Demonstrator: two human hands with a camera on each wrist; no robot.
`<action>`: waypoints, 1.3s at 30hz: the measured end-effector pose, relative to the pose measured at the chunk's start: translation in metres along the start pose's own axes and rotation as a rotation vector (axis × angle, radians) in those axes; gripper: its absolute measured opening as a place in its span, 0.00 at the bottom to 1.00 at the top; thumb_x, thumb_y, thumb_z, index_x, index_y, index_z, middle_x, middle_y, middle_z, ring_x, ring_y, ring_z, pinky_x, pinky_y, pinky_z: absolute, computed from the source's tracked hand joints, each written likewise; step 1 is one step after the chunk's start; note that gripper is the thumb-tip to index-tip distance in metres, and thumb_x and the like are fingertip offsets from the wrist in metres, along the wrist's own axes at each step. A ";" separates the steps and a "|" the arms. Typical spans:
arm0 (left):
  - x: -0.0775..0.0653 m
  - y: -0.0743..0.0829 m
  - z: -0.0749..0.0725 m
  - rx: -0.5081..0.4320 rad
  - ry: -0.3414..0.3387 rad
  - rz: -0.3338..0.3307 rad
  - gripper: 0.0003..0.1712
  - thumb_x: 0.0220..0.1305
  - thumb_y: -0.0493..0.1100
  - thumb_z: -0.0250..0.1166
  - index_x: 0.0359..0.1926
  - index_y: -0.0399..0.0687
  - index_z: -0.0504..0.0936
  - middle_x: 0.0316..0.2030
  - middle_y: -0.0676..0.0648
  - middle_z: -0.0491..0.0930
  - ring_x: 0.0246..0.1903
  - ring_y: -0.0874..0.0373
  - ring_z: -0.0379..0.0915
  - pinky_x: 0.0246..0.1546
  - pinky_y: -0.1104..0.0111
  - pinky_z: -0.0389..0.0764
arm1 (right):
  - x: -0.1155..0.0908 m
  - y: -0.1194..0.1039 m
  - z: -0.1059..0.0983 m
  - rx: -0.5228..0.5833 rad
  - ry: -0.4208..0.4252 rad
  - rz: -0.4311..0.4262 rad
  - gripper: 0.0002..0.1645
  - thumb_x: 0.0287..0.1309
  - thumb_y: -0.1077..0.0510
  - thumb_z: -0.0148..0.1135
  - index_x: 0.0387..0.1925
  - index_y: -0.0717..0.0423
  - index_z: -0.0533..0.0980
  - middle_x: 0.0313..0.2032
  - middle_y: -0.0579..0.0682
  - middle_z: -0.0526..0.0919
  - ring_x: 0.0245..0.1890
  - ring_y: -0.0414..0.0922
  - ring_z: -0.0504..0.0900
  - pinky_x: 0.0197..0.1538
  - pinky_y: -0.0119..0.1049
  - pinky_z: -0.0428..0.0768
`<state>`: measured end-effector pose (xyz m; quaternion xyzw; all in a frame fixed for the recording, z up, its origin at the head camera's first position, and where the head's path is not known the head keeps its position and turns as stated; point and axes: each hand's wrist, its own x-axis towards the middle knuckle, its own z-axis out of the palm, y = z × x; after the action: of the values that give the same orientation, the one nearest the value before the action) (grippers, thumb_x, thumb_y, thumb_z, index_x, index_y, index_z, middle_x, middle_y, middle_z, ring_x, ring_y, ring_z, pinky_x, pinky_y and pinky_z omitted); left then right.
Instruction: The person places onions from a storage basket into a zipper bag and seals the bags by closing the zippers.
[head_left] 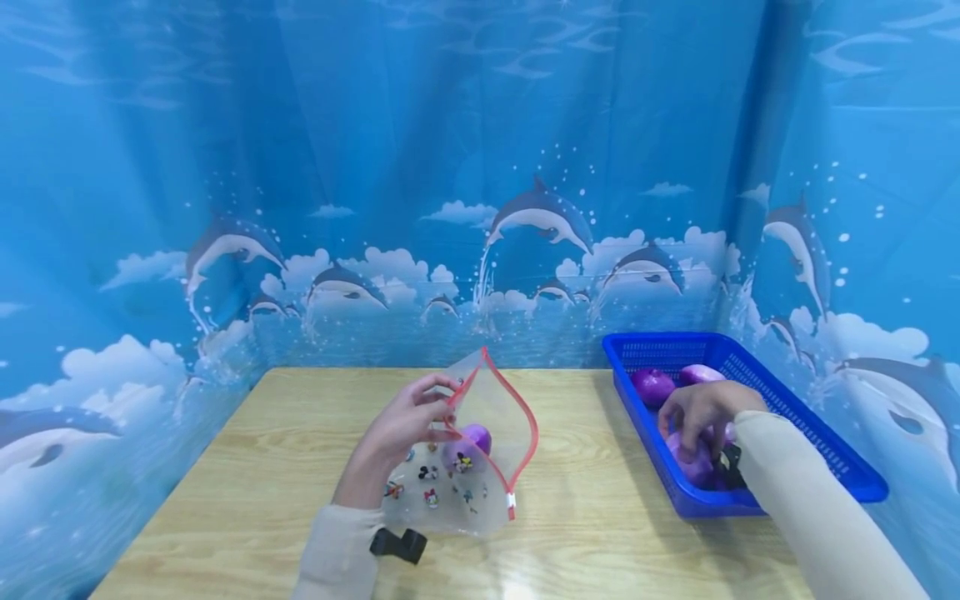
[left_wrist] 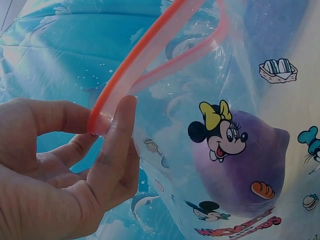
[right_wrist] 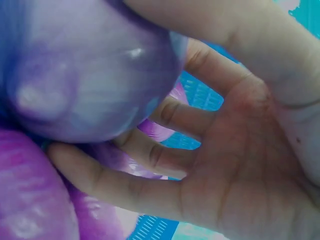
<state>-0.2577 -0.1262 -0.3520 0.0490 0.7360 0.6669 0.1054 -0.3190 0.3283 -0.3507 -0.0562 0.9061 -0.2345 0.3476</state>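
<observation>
My left hand point(head_left: 408, 421) pinches the red zip edge of a clear slider bag point(head_left: 487, 508) printed with cartoon figures. Its mouth gapes toward the right, and a white slider point(head_left: 512, 502) sits at the near end of the zip. Inside the bag lies one purple onion point(left_wrist: 225, 175), seen through the plastic. Over at the blue basket point(head_left: 847, 467), my right hand point(head_left: 705, 408) reaches in with its fingers curled round a pale purple onion point(right_wrist: 105, 75). Other onions lie against it, among them a magenta one point(right_wrist: 30, 190) in the right wrist view.
Toward the basket's far end are a dark purple onion point(head_left: 652, 387) and a pinkish one point(head_left: 701, 373). The basket stands at the right side of the wooden table point(head_left: 585, 467). A blue dolphin-print curtain point(head_left: 420, 167) hangs behind and at both sides.
</observation>
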 end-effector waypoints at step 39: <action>-0.001 0.000 0.002 0.013 0.005 0.012 0.15 0.70 0.31 0.56 0.55 0.44 0.77 0.50 0.37 0.77 0.40 0.52 0.76 0.44 0.57 0.92 | -0.054 -0.071 -0.038 -0.083 0.129 -0.353 0.25 0.48 0.60 0.78 0.50 0.53 0.80 0.48 0.54 0.82 0.40 0.49 0.80 0.38 0.39 0.87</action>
<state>-0.2564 -0.1246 -0.3524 0.0524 0.7404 0.6627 0.0990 -0.3081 0.2943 -0.2602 -0.2136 0.9114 -0.2574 0.2398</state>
